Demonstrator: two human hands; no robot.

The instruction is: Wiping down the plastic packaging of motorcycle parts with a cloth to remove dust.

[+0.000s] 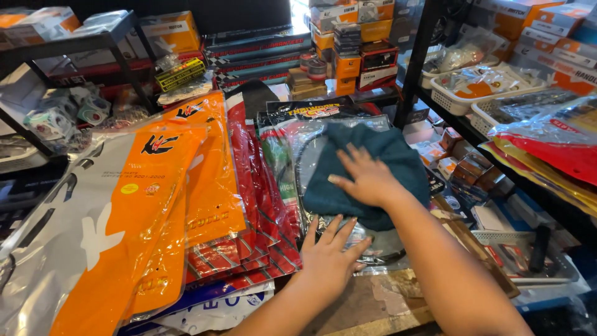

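Cloth: a dark teal cloth [364, 168] lay spread over a clear plastic packet [323, 186], roughly mid-scene, at the right end of the fanned row of packets.
Right hand: the right hand [367, 180] lay flat on the cloth, fingers spread, pressing down; grip released, nothing clasped.
Left hand: the left hand [328, 258] lay flat on the packet's near edge, just below the cloth; grip likewise released, palm holding the plastic still.
Progress: judged as wiping under way; the cloth covered the packet's middle, its top header and lower edge showed uncovered. Which packets were already wiped cannot be told.
Packet contents: a dark looped cable showed through the plastic, partly hidden by the cloth.
Neighbours, left: red packets [255, 205] overlapping one another, then orange packets [186, 205], then a large grey and orange bag [81, 249]; none touched by either hand.
Tabletop: a worn wooden tabletop [373, 305] showed bare only at the near edge, below the left hand.
Right side: small boxes [463, 168] stacked just beside the cloth; white baskets [460, 99] of bagged parts on a dark shelf [429, 93]; a grey tray [528, 255] lower down.
Rear: stacked orange boxes [348, 50] and long flat cartons [258, 53].
Left rear: a black rack [124, 56] with boxes and bagged goods.
Room: a crowded parts shop or stockroom, by the look of it.
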